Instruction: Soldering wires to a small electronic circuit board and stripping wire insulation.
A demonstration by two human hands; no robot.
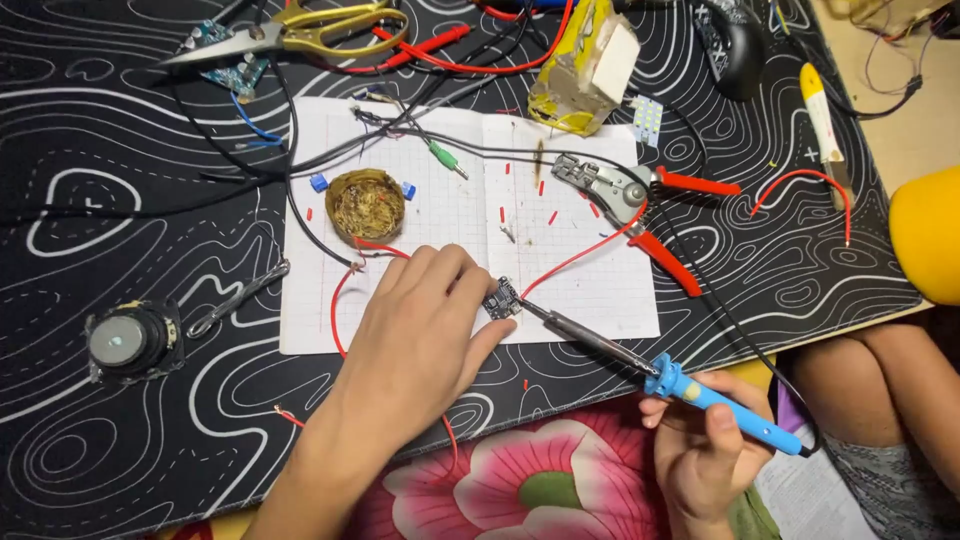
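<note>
My left hand (415,335) rests on the squared paper sheet (440,190) and pinches a small dark circuit board (502,300) between thumb and fingers. My right hand (705,450) grips the blue handle of a soldering iron (690,388), whose metal tip touches the board's right edge. A thin red wire (580,255) runs from the board toward the red-handled wire stripper (630,200). Another red wire (340,300) loops under my left hand. A round tin of flux (366,203) sits on the paper above my left hand.
A black mat with white lines (120,420) covers the table. On it lie a small round speaker (130,340), tweezers (235,298), gold-handled scissors (300,30), a yellow-taped block (585,65), a white and yellow tool (822,115) and tangled cables. A yellow object (925,240) sits at right.
</note>
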